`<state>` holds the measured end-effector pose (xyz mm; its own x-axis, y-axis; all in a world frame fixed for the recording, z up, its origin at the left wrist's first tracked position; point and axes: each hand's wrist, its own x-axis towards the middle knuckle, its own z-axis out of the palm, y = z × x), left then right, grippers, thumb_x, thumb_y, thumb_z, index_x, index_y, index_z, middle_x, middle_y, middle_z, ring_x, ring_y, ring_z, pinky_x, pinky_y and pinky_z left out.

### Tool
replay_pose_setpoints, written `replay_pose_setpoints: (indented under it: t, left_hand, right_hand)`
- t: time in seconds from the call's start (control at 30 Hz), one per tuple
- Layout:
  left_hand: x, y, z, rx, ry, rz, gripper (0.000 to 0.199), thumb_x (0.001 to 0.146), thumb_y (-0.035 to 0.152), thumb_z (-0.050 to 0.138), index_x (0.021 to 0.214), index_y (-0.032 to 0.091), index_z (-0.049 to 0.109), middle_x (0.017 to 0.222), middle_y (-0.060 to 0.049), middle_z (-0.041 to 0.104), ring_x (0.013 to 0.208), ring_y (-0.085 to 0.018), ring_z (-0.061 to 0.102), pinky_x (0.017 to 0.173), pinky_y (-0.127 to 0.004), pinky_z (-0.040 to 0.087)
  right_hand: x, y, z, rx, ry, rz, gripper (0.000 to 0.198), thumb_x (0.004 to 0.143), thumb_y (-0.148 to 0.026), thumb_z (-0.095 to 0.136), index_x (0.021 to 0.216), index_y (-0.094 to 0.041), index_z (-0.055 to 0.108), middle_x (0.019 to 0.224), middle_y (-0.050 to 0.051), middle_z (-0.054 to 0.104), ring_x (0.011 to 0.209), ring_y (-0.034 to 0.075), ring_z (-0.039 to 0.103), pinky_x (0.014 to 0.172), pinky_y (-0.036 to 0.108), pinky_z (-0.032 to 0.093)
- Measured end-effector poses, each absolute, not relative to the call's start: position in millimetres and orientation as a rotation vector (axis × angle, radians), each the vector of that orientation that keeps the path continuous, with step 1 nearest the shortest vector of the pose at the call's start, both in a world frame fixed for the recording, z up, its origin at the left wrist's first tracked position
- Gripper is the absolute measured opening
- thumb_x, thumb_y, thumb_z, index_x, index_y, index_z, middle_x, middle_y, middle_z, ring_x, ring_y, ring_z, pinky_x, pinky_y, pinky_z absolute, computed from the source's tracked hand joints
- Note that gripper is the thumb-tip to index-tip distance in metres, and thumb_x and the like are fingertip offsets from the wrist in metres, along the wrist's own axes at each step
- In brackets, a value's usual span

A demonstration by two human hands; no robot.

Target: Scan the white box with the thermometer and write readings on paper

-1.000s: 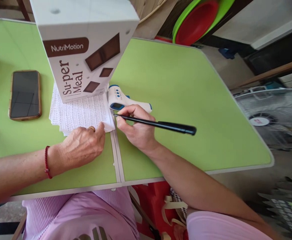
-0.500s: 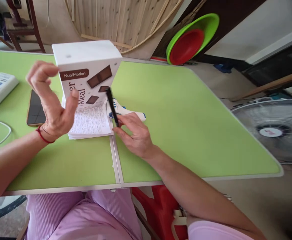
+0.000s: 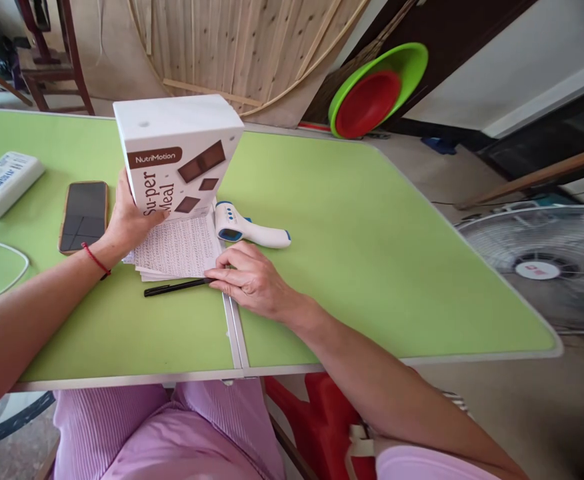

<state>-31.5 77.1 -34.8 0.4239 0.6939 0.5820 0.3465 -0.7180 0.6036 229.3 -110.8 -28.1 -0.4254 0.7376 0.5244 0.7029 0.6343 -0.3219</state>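
A white box marked NutriMotion (image 3: 205, 193) stands upright on the far part of a stack of handwritten papers (image 3: 179, 250). My left hand (image 3: 129, 223) grips the box at its lower left edge, thumb on the front and the other fingers partly hidden at its side. Below the papers, a black pen (image 3: 172, 289) lies level, low at the table. My right hand (image 3: 255, 280) pinches the pen's right end, which the fingers cover. Just beyond that hand is a white and blue infrared thermometer (image 3: 265, 235), touching or close to the papers' right edge.
Left of the box lies a phone (image 3: 85, 210); farther left, a white device (image 3: 12, 183) has a cable. A metal seam (image 3: 235, 333) crosses the green table (image 3: 372, 267). A fan (image 3: 537, 267) stands off the right edge, green and red basins (image 3: 372, 100) beyond.
My left hand has come down from beside the box and closed on its lower left. The right hand has lowered the pen from upright to lying flat in front of the papers.
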Motion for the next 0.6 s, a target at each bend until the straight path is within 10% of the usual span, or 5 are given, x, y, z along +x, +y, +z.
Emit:
replay_pose_setpoints:
  t: [0.33, 0.6]
  left_hand:
    - [-28.1, 60.4, -17.2, 1.969, 0.848, 1.204, 0.079, 0.090, 0.070, 0.088, 0.141, 0.023, 0.051, 0.139, -0.017, 0.072, 0.124, -0.039, 0.075, 0.093, -0.048, 0.069]
    - [-18.2, 50.0, -10.4, 1.804, 0.839, 1.265, 0.080, 0.089, 0.084, 0.080, 0.130, 0.018, 0.062, 0.130, -0.016, 0.077, 0.118, -0.038, 0.077, 0.099, -0.054, 0.067]
  right_hand:
    - [267.9, -85.1, -46.5, -1.672, -1.694, -0.220, 0.053, 0.085, -0.026, 0.069, 0.137, -0.022, 0.073, 0.138, 0.019, 0.076, 0.129, 0.043, 0.067, 0.111, 0.069, 0.052]
    - [276.3, -87.9, -45.6, -1.567, -1.468, -0.025, 0.053, 0.093, -0.048, 0.078, 0.138, -0.022, 0.071, 0.110, 0.013, 0.079, 0.094, 0.031, 0.075, 0.079, 0.050, 0.067]
